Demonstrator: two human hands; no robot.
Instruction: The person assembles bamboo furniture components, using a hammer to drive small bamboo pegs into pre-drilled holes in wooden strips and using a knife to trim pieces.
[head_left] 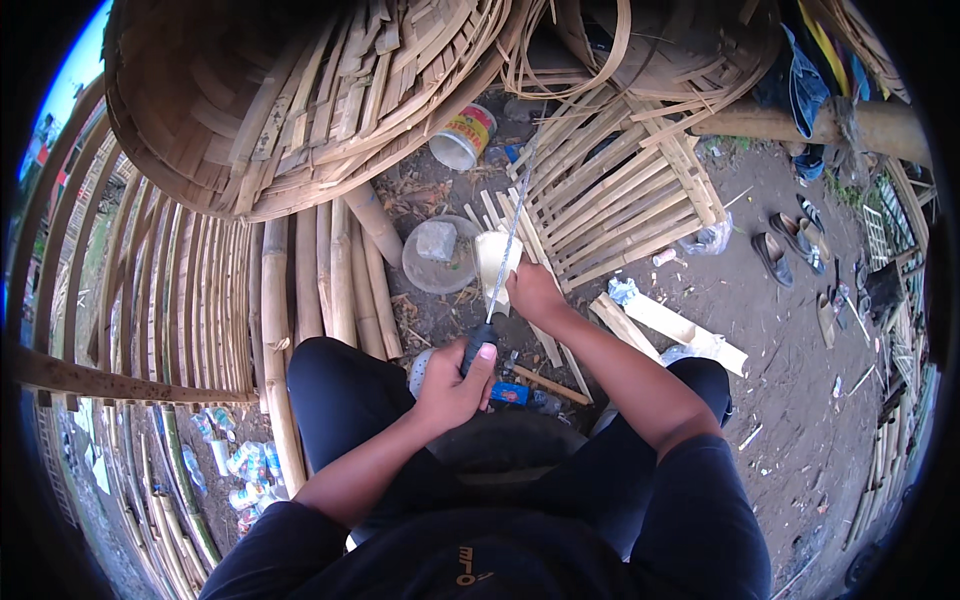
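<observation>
Saw blade [512,235] runs far-near between our hands: left hand [452,385] clenched on its near handle, right hand [535,293] fingers gripping the pale bamboo piece [493,262] beside it.

The left hand [452,385] is closed in a fist, thumb raised. The right hand [533,292] is stretched further forward, its fingers [515,275] curled shut.

Left hand [452,385]: fingers wrapped over the black handle [479,343], hiding its lower end. Right hand [535,292]: fingertips concealed behind the pale strip [495,262] they grip. Thin blade [513,225] rising beyond the fingers; tip too fine to resolve against bamboo lattice [620,195].
</observation>
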